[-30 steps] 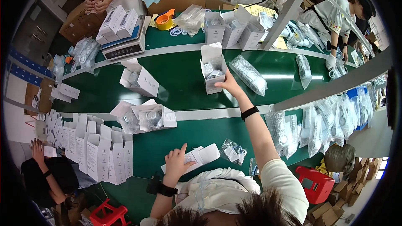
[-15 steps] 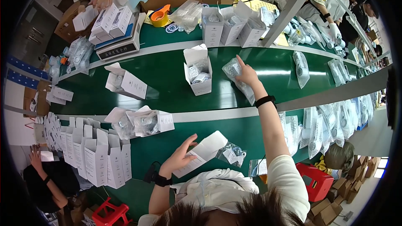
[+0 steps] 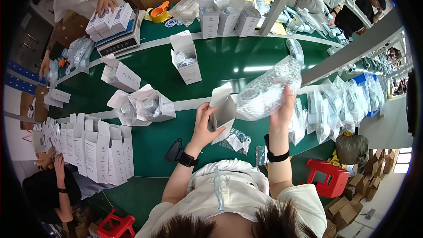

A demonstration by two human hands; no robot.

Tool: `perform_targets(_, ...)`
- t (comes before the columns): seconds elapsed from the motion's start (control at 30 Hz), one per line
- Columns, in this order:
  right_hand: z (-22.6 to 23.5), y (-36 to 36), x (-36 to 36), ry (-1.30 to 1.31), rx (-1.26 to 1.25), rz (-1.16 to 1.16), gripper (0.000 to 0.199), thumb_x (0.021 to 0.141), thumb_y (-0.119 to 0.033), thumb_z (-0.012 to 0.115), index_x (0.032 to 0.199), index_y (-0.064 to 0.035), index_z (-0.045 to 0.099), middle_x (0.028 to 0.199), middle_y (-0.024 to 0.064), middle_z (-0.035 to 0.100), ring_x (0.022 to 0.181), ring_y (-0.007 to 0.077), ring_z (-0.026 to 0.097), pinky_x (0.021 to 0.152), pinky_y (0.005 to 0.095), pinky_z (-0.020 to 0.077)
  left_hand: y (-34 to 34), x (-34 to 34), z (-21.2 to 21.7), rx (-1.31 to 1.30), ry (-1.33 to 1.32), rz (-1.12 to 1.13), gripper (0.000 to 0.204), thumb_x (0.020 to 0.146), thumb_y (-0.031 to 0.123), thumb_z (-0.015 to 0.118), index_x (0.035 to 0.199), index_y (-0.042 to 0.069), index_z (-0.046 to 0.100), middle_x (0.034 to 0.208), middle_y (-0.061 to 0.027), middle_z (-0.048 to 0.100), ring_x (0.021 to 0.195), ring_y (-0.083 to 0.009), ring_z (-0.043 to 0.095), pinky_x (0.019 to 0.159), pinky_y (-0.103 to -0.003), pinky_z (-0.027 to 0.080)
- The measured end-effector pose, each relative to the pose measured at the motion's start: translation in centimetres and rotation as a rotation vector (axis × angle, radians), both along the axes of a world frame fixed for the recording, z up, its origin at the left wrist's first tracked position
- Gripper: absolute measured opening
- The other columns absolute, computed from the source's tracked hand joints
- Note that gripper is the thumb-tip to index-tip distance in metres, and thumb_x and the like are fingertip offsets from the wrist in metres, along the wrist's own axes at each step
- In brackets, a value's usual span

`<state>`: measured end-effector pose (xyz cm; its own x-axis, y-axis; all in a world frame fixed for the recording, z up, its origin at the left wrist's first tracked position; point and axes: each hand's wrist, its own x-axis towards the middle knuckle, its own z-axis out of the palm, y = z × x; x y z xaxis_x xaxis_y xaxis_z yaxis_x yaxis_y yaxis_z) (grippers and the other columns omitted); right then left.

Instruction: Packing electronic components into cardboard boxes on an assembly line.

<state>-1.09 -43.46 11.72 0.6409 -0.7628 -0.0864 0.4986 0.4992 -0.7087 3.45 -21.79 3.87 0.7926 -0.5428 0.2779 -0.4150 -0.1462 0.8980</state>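
Up front, bubble-wrapped bag (image 3: 269, 89) above right hand (image 3: 282, 113).

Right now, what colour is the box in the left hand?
White, a small carton box with its top flap open, gripped by the left hand. The head view shows it.

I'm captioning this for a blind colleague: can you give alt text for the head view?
Seen from above, a person's left hand holds an open white carton while the right hand holds a clear bubble-wrapped packet at its mouth, over a green table strewn with more white cartons.
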Motion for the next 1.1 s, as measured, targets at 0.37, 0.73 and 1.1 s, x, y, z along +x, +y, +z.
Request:
perform_targets(0.37, -4.4, 7.8, 0.2, 0.168, -1.198, -0.201, 0.038, 0.078, -0.009, 0.061, 0.112, -0.0052, 0.046, 0.112, 0.0088, 0.046, 0.103, 0.0266, 0.047, 0.088, 0.0366, 0.039, -1.8, -3.3, -2.4, -0.058, -0.006, 0.244, 0.068, 0.057, 0.012, 0.081, 0.104, 0.008, 0.031, 0.116, -0.0233, 0.041, 0.104, -0.0368, 0.048, 0.084, -0.042, 0.043)
perform_targets(0.73, -9.7, 5.6, -6.9, 0.3, -1.512, 0.219, 0.043, 0.068, -0.014, 0.065, 0.11, -0.015, 0.058, 0.118, 0.0109, 0.043, 0.114, 0.0323, 0.036, 0.091, 0.0429, 0.0365, 1.1, -2.0, -2.4, -0.062, -0.318, 0.177, 0.069, 0.057, 0.007, 0.078, 0.104, 0.008, 0.028, 0.118, -0.0221, 0.038, 0.105, -0.0384, 0.046, 0.084, -0.041, 0.042)
perform_targets(1.1, -14.9, 5.1, -10.0, 0.855, -1.697, 0.861, 0.036, 0.063, -0.001, 0.065, 0.098, -0.0079, 0.059, 0.093, 0.0104, 0.056, 0.089, 0.029, 0.053, 0.076, 0.0349, 0.0452, 2.4, -1.8, 1.8, 0.203, -0.054, 0.349, 0.016, 0.065, 0.001, 0.069, 0.078, 0.001, 0.059, 0.099, -0.0149, 0.053, 0.084, -0.031, 0.054, 0.073, -0.033, 0.044)
